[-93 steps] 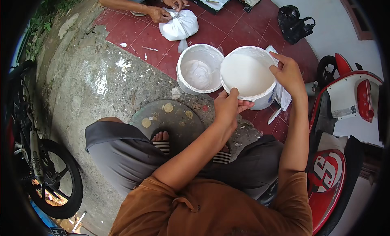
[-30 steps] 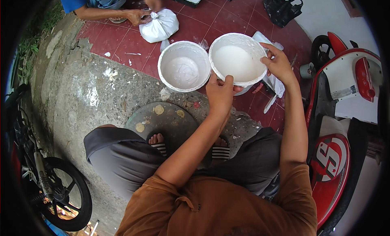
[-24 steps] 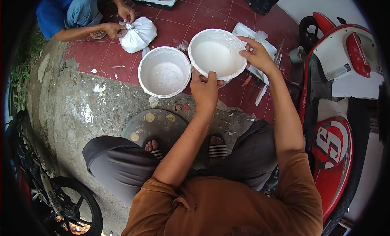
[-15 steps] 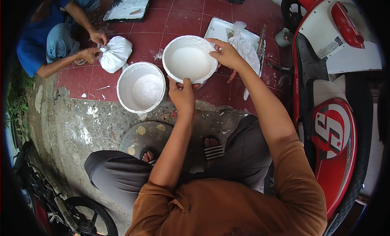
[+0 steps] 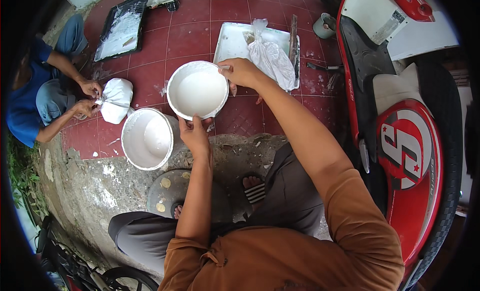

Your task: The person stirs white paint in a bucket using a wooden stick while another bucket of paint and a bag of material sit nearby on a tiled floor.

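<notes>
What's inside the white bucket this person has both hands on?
A smooth-looking white substance lies inside the bucket. It covers the bottom, so neither that nor anything beneath the surface can be seen, and its depth cannot be told.

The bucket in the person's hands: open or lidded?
Open: the bucket has no lid, and white material shows inside. The left hand holds its near edge, the right hand its right edge.
</notes>
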A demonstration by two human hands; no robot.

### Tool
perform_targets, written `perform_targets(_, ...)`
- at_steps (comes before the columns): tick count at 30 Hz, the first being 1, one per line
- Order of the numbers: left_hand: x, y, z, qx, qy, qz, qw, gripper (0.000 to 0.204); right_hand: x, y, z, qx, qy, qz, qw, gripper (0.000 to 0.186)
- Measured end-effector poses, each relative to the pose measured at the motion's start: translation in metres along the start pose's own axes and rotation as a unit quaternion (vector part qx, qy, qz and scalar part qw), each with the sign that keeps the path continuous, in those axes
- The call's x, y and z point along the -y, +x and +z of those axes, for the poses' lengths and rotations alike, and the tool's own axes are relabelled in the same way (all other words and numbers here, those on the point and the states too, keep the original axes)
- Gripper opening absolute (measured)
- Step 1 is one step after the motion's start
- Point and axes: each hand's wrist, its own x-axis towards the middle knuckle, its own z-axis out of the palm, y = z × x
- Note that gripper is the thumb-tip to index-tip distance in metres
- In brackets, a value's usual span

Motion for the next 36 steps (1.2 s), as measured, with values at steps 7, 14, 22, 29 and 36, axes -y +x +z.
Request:
perform_targets(7,-0.021,-0.023,-0.004,-0.014,0.043,-0.093,0.995,0.053,-0.137,0.012,-0.132,-0.332,-0.166,0.259,0.892,0.043)
perform_targets(14,-0.162,-0.042,-0.049,0.193,0.31,-0.039,0.93,0.043,-0.193,0.029,-0.118,-0.187,-0.208,0.338,0.898,0.066)
perform_targets(22,-0.264,0.072,-0.168,0.113,0.503,-0.027,0.856,0.044,-0.275,0.064,-0.153,-0.1,-0.119,0.259,0.953,0.061)
perform_targets(29,-0.224,0.126,-0.204,0.163,0.563,-0.169,0.793,0.063,-0.258,0.039,-0.156,-0.233,-0.002,0.3,0.925,0.041)
perform_targets(36,-0.207,0.145,-0.213,0.238,0.489,-0.19,0.817,0.052,-0.191,-0.009,-0.188,-0.32,-0.11,0.232,0.912,0.064)
